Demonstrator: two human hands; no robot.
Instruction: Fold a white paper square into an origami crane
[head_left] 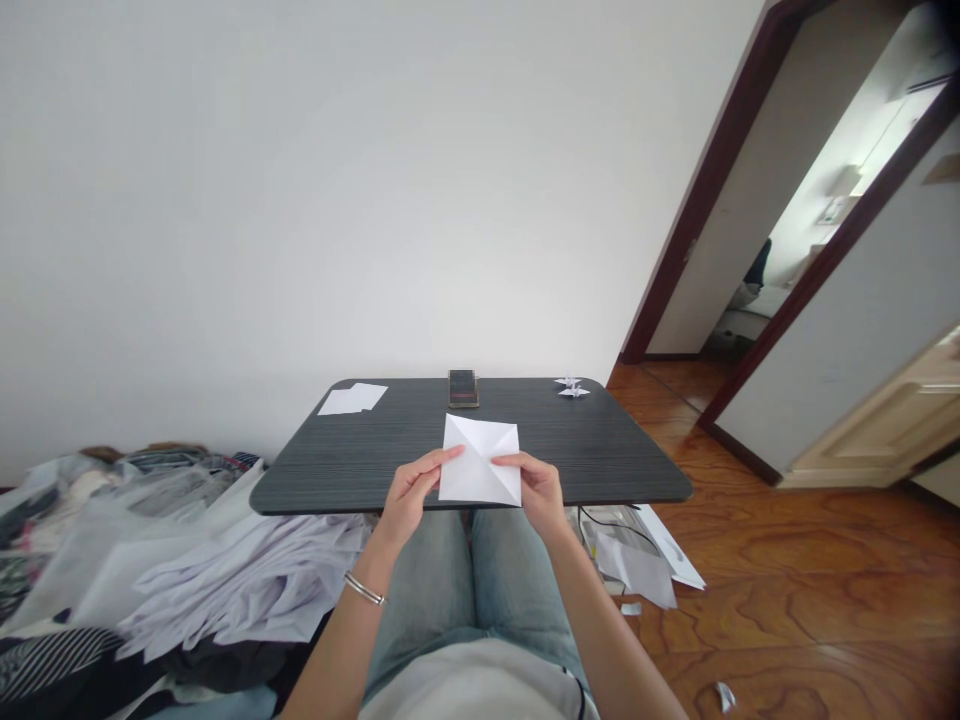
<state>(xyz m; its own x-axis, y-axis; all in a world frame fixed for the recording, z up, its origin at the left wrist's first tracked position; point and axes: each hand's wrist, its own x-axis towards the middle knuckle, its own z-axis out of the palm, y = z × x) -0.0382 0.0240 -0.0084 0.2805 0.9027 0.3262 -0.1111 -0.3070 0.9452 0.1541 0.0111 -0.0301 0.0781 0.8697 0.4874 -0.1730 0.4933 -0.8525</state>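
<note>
Counter (615, 470) stands against wall (375, 200), person's legs (427, 590) under near edge. Along far edge, left to right: paper sheets (352, 399), phone (463, 389), two paper cranes (571, 388). Folded sheet (478, 460) is over near edge, left hand (409, 495) and right hand (536, 490) gripping either side. Left of legs: clothes pile (97, 520), with paper heap (240, 590) on it. Right of legs, below counter: loose papers (634, 555) on floor (810, 570). Scrap (724, 697) lies nearer, further right. Doorway (750, 200) is right of wall.
</note>
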